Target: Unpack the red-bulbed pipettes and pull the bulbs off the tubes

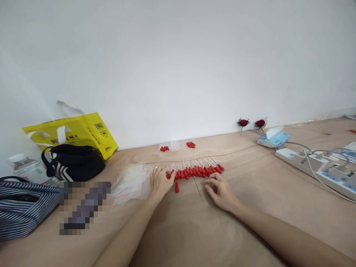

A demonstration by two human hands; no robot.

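A row of droppers with red rubber bulbs (194, 171) lies side by side, thin clear tubes pointing to the wall. My left hand (161, 181) rests at the row's left end, fingers spread and touching the bulbs there; they partly hide those bulbs. Close to the right end is my right hand (221, 192), loosely curved on the table, thumb and fingers apart, holding nothing. One loose red bulb (177, 187) sits in front of the row. A thin stick-like tube (198, 189) lies between my hands.
Clear plastic bags (133, 183) lie left of my left hand. Further left are a yellow bag (83, 129), a black pouch (78, 161) and a striped bag (25, 207). Bagged red bulbs (191, 145) lie by the wall. Tissues (274, 139) and a power strip (319, 167) are at right.
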